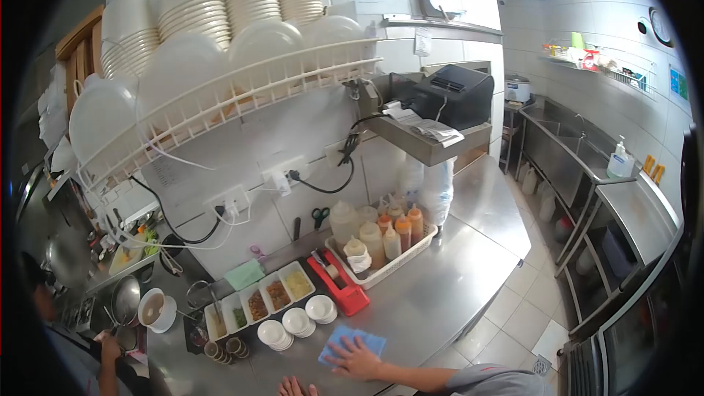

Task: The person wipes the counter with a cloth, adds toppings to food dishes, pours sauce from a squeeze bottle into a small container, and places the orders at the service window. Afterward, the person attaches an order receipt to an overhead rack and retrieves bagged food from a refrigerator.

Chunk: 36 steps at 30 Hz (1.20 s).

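Observation:
My right hand (355, 358) lies flat with its fingers spread on a blue cloth (372, 342), pressed to the steel counter (469, 249). At the bottom edge of the view, my left hand (296, 388) rests on the counter with its fingers apart and nothing in them; its lower part is cut off. Stacks of small white dishes (296, 321) stand just beyond both hands. Behind them is a row of white containers (238, 309) with toppings, beside a red tape dispenser (345, 286).
A white basket (400, 265) holds several sauce bottles. Above the counter hang a rack (242, 92) of bowls and a shelf with a black printer (451, 95). A co-worker's hand (110, 345) is at the far left near pans. Sinks (576, 139) line the right.

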Each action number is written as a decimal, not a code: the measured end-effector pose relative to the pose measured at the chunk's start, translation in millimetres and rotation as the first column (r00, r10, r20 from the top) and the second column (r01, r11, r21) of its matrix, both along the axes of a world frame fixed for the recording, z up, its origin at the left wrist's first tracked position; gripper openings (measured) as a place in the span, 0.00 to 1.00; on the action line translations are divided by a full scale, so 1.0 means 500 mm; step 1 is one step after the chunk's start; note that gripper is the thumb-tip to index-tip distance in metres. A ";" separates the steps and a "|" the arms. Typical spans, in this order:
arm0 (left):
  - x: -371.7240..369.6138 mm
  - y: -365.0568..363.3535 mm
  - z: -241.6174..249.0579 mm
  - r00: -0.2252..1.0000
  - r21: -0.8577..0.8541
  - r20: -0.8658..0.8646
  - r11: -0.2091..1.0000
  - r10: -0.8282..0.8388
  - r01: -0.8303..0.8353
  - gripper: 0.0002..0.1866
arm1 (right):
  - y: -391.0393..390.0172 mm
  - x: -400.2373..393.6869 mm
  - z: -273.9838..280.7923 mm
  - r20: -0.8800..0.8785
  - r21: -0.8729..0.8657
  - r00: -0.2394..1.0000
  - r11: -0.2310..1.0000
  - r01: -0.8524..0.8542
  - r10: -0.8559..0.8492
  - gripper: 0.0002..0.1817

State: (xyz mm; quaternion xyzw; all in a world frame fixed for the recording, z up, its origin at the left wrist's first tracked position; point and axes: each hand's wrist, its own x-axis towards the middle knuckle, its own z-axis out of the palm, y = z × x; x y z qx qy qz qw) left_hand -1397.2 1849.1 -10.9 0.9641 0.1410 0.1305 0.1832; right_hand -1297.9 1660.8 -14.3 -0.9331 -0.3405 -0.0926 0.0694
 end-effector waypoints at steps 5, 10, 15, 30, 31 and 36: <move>0.004 0.011 -0.015 0.999 0.024 0.029 0.999 -0.040 0.039 0.30 | -0.029 0.024 -0.039 0.048 0.117 0.998 0.992 -0.046 0.041 0.24; -0.006 0.011 0.000 0.999 -0.020 -0.029 0.999 -0.035 0.035 0.29 | -0.261 0.158 0.013 -0.311 0.072 0.811 0.838 0.541 -0.496 0.22; -0.010 0.003 0.014 0.999 -0.039 -0.022 0.998 -0.040 0.039 0.29 | -0.624 0.258 -0.057 -0.127 0.131 0.470 0.455 0.881 -0.873 0.25; 0.004 0.017 -0.010 0.998 0.023 0.030 0.998 -0.059 0.059 0.30 | -0.363 0.057 -0.029 -0.034 0.283 0.692 0.657 0.699 -0.721 0.23; 0.004 0.018 -0.013 0.998 0.042 0.029 0.998 -0.051 0.050 0.30 | -0.327 0.041 -0.030 -0.031 0.289 0.704 0.668 0.686 -0.710 0.23; -0.002 0.007 0.012 0.997 -0.025 0.071 0.999 -0.038 0.040 0.28 | -0.180 0.004 -0.036 0.063 0.263 0.889 0.867 0.423 -0.453 0.24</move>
